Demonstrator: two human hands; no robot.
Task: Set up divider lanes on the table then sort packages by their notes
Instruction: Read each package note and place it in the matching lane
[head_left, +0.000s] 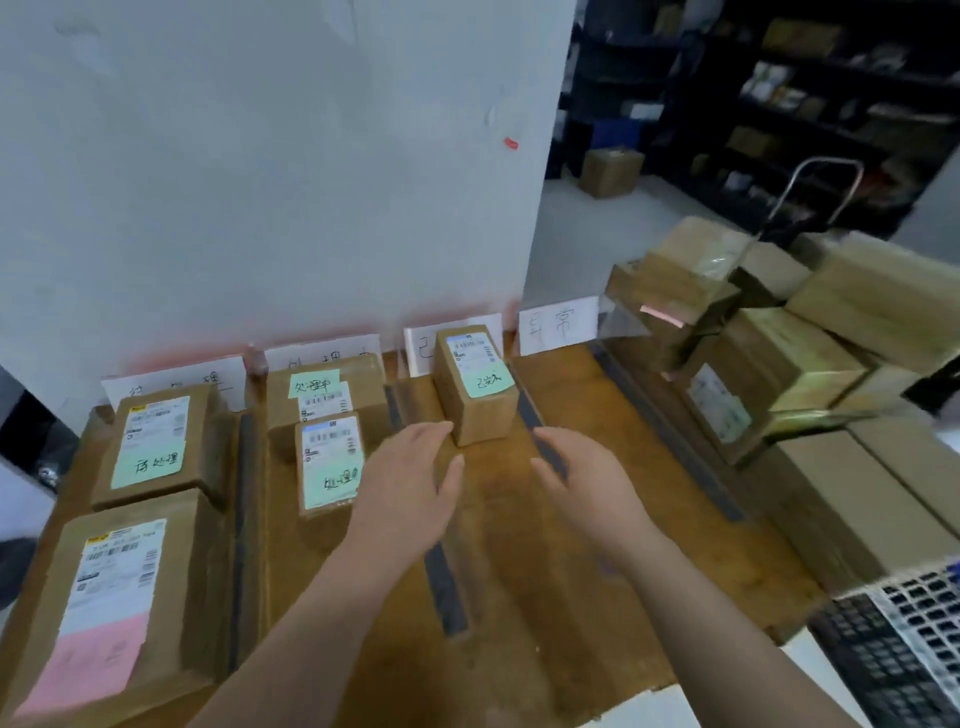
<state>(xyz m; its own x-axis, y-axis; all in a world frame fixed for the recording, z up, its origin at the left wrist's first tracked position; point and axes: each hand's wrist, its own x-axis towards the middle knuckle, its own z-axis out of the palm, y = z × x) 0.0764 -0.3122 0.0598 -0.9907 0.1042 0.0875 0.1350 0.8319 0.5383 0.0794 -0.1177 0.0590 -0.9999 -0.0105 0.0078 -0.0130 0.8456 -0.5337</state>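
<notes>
Dark divider strips (444, 582) split the wooden table (649, 545) into lanes, each with a white paper sign (558, 323) against the wall. A small box with a green note (475, 382) stands in the third lane. My left hand (410, 480) and my right hand (587, 480) hover open just in front of it, apart from it and holding nothing. Two boxes with green notes (330, 460) lie in the second lane. In the first lane lie a green-noted box (156, 441) and a pink-noted box (111, 608). The fourth lane holds no box.
A stack of cardboard boxes (769, 332) sits on a cart with a metal handle (826, 171) to the right of the table. A black keyboard (893, 649) lies at the lower right. Dark shelving (779, 93) fills the room beyond the white wall.
</notes>
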